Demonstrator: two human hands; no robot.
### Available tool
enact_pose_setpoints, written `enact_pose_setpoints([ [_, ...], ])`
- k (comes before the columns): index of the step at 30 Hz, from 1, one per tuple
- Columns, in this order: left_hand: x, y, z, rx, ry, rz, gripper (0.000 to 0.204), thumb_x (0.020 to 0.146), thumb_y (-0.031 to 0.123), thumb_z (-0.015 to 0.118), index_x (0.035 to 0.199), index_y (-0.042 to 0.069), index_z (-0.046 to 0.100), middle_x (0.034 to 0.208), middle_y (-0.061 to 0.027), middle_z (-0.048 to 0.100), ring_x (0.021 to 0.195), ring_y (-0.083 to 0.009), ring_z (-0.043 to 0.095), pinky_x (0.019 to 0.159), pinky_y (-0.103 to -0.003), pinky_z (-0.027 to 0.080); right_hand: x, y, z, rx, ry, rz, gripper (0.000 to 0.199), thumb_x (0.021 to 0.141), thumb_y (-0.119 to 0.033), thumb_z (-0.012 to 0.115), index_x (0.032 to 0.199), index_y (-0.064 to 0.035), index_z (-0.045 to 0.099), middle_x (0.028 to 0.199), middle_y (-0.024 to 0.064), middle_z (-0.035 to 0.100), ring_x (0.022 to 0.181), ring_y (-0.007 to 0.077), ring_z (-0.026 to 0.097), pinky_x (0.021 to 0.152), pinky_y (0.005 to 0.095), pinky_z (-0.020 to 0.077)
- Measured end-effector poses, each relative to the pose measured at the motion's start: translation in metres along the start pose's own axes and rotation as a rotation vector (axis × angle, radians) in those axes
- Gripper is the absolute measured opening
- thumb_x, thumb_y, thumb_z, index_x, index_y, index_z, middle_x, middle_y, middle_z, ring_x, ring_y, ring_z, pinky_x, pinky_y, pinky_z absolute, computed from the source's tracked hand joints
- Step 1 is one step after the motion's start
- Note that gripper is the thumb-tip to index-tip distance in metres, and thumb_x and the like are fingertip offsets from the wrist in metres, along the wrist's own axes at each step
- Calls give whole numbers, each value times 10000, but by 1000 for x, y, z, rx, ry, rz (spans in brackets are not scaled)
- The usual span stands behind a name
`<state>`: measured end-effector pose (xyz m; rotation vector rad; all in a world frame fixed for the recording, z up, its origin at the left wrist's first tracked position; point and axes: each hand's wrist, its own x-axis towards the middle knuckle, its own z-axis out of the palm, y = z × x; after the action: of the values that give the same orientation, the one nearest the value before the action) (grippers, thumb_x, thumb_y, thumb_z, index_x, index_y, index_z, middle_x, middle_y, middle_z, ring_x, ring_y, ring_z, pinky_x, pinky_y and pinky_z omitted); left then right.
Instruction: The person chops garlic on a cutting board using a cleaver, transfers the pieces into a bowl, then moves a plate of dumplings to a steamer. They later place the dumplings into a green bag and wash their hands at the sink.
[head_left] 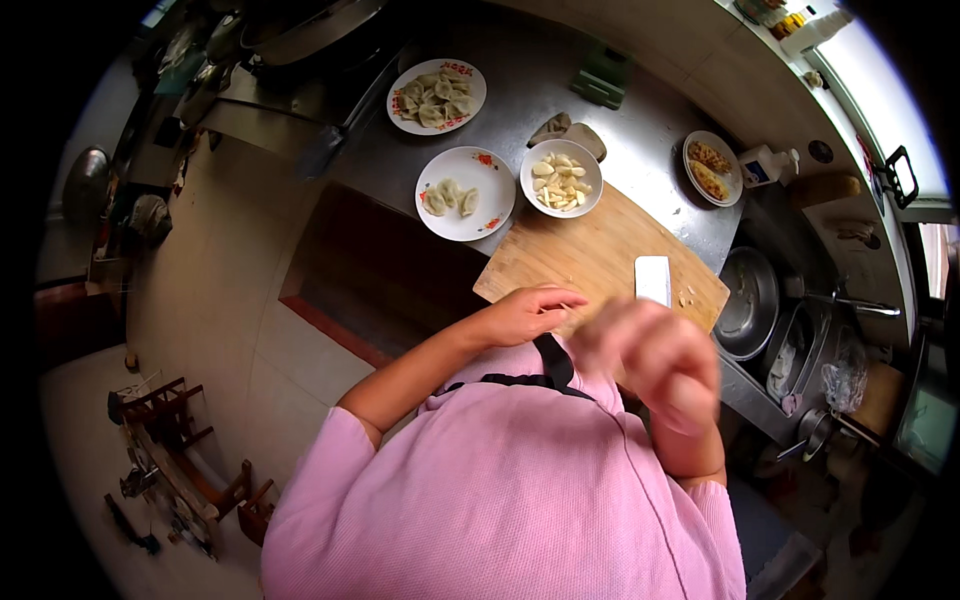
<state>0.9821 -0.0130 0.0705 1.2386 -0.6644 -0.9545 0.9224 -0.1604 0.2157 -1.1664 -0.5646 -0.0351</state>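
My left hand [527,315] is at the near left edge of the wooden cutting board [575,250], its fingers stretched to the right and somewhat apart. Raised closer to the camera, my right hand [660,360] is smeared by motion; its fingers look bent, but whether they hold anything is unclear. Just beyond it on the board lies a cleaver [652,280] with a broad pale blade; its handle is hidden behind the hand. Small whitish bits [686,297] lie right of the blade. A white bowl [527,190] of peeled garlic cloves [561,182] stands at the board's far left corner.
Left of the bowl is a plate [440,227] with several dumplings, and beyond it a fuller dumpling plate [397,110]. A plate of browned food [710,180] stands at far right, near a pump bottle [768,165]. A sink with a metal basin [748,305] adjoins the board's right.
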Motion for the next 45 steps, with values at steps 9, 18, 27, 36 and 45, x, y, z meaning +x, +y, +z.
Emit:
enact_pose_setpoints([
  [9, 14, 0, 44, -989, -181, -379, 395, 905, 348, 264, 1160, 80, 403, 1123, -61, 465, 1038, -162, 455, 884, -321, 354, -59, 94, -43, -1330, 216, 41, 362, 759, -318, 507, 998, -47, 532, 952, 117, 556, 926, 280, 509, 909, 491, 285],
  [18, 3, 21, -9, -302, -46, -363, 311, 879, 287, 428, 999, 15, 518, 1004, -113, 546, 882, -170, 558, 768, -288, 443, -238, 98, -105, -1471, 642, 923, 272, 710, -152, 609, 908, 21, 541, 863, 196, 548, 843, 347, 501, 749, 402, 398],
  [27, -11, -34, -23, -341, 337, -500, 193, 814, 155, 536, 662, 111, 425, 624, 7, 498, 592, -100, 529, 563, -216, 438, -261, 119, -67, -1312, 831, 1279, 312, 638, -184, 637, 864, -7, 515, 837, 196, 548, 799, 347, 537, 693, 421, 430],
  [36, -4, -44, -15, -174, 323, -379, 99, 766, 46, 543, 843, 57, 483, 789, -26, 528, 716, -97, 529, 652, -211, 429, -268, 104, -74, -777, 1051, 1009, 263, 702, -225, 587, 815, -8, 491, 580, 89, 509, 517, 207, 515, 494, 323, 423],
  [45, 2, -56, -13, -236, 294, -589, 170, 829, 139, 482, 981, 65, 499, 910, -49, 562, 740, -108, 558, 665, -247, 448, -207, 140, -84, -23, 1085, 882, 250, 797, -299, 552, 695, -97, 447, 499, -25, 392, 362, 74, 346, 329, 222, 277],
])
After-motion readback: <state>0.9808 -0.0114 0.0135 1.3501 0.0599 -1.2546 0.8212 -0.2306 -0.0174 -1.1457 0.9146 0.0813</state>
